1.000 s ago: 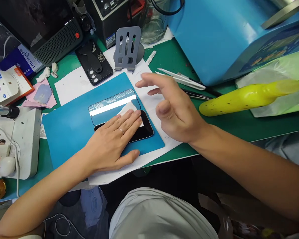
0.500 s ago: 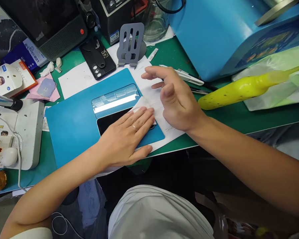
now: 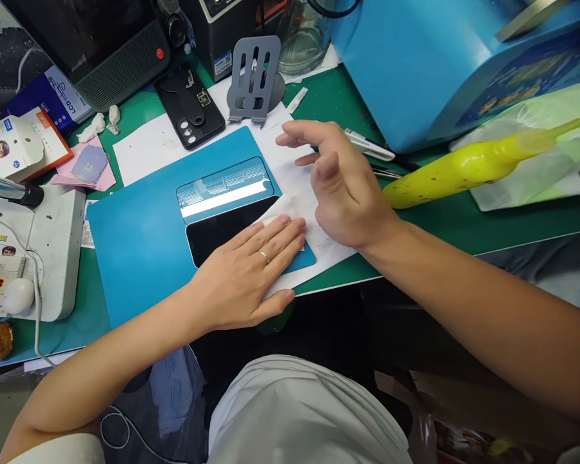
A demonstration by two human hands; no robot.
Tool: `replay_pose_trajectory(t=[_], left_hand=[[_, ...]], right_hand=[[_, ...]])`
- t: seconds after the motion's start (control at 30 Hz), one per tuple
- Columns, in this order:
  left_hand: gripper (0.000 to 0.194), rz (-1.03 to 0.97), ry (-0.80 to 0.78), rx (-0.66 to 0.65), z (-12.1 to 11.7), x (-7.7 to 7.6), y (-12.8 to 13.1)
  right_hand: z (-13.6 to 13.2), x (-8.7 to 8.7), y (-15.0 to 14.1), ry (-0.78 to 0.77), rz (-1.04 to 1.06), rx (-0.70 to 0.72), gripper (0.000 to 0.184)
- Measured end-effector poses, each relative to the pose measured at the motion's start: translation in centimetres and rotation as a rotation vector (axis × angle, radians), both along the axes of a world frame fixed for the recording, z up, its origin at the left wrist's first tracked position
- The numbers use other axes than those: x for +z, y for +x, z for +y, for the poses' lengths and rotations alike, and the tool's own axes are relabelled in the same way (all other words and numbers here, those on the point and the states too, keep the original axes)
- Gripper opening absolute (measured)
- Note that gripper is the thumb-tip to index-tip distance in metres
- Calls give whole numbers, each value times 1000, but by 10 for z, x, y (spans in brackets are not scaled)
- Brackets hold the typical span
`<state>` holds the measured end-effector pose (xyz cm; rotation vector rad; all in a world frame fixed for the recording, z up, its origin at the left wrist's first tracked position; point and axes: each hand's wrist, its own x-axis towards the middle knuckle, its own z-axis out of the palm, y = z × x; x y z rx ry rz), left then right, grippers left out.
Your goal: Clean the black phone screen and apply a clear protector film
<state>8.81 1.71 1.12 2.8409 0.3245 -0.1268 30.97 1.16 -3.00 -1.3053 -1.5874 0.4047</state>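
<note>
My left hand (image 3: 251, 267) lies flat, fingers stretched out, pressing a white wipe (image 3: 285, 207) onto the lower right part of a phone (image 3: 217, 231) with a dark screen. Much of the wipe is hidden beneath the palm. The phone rests on a blue mat (image 3: 140, 238). Just above it on the mat lies a clear screen protector (image 3: 227, 187) with a black border. My right hand (image 3: 343, 187) hovers to the right over white paper (image 3: 290, 171), its fingers loosely bent and apart, with nothing in them.
Behind the mat are a black phone case (image 3: 189, 106) and a grey phone stand (image 3: 255, 80). A yellow squeeze bottle (image 3: 444, 171) lies right of my right hand, before a big blue machine (image 3: 415, 71). White tweezers (image 3: 370, 145) lie behind that hand. Boxes (image 3: 24, 145) crowd the left.
My left hand has slid slightly right and toward me across the phone with the wipe, so more of the dark screen shows. The right hand stays nearly where it was.
</note>
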Motion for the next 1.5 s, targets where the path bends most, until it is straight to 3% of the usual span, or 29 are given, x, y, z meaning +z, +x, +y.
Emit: replay_pose_trajectory(t=[0.13, 0.4, 0.57, 0.7, 1.07, 1.2, 1.33, 1.5], left_hand=[[71, 4, -2, 23, -1, 1, -5], [76, 91, 48, 191, -13, 19, -81], [79, 129, 99, 336, -39, 21, -96], [78, 116, 96, 422, -57, 17, -89], [75, 33, 153, 698, -74, 3, -47], [73, -7, 127, 688, -80, -1, -37], [67, -60, 109, 608, -68, -4, -26], [75, -130, 95, 482, -57, 1, -25]], right_hand=[[0, 0, 0, -16, -1, 3, 67], [-3, 7, 0, -35, 22, 8, 69], [-6, 4, 2, 18, 27, 66, 66], [-8, 1, 1, 26, 11, 87, 63], [-10, 4, 0, 38, -127, 85, 58], [-11, 9, -5, 68, -151, 118, 56], [-12, 11, -8, 41, -213, 109, 68], [-13, 8, -6, 27, -224, 78, 73]])
